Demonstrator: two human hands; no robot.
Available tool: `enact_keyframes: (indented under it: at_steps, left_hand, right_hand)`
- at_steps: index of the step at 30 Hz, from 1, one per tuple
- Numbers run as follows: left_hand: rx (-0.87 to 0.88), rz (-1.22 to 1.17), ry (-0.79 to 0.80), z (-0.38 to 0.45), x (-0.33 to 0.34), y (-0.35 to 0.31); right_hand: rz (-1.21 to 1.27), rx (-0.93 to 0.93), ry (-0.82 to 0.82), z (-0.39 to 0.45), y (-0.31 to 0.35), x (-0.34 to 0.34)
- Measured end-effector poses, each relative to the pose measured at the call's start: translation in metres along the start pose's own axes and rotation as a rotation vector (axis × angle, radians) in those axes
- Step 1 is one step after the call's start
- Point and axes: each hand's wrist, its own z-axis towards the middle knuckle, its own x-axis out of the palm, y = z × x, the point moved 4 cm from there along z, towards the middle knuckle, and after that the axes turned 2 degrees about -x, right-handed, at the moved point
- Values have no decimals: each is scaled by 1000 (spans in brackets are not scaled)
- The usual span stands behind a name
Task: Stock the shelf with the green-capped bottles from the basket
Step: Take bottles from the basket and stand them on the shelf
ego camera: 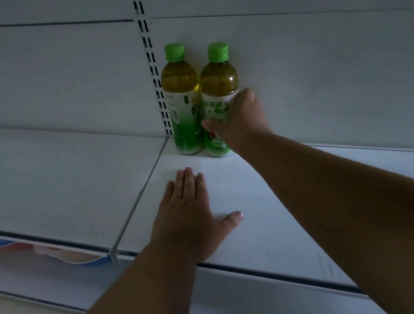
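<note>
White shelf (231, 180), dim aisle: two green-capped bottles (183, 101) standing at back. Right hand (241, 121) fingers wrapping the right one's label; left hand (188, 214) lying flat. Likely full, heavyish, slick; mid-body grip suiting.

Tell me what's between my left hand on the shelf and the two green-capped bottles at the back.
Nothing: in the head view, only bare white shelf lies between the flat left hand and the bottles.

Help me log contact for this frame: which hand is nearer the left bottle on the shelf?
Right. The right hand grips the neighbouring bottle just beside the left bottle; the left hand rests flat on the shelf, nearer the front edge.
</note>
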Motion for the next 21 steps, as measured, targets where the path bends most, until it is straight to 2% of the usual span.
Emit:
enact_keyframes:
  at_steps: [4,7,9,11,13,18,21]
  left_hand:
    - [2,-29,43,2,-5,-1]
    - [-48,-208,30,-11,-22,7]
    - [-90,-263,-82,-37,-42,22]
    - [-134,-192,-209,-77,-66,46]
    - [-187,-79,-248,-126,-88,74]
    - [-429,188,-167,-283,-116,138]
    - [-626,203,-128,-382,-121,155]
  right_hand:
    - [-140,-126,21,-51,-2,-22]
    - [-278,-275,191,-93,5,-34]
    - [-408,-377,317,-116,17,-35]
    - [-506,-504,403,-140,38,-28]
    - [-548,-635,475,-169,67,-11]
    - [-548,-967,574,-267,159,41]
    - [-516,-1125,676,-342,204,67]
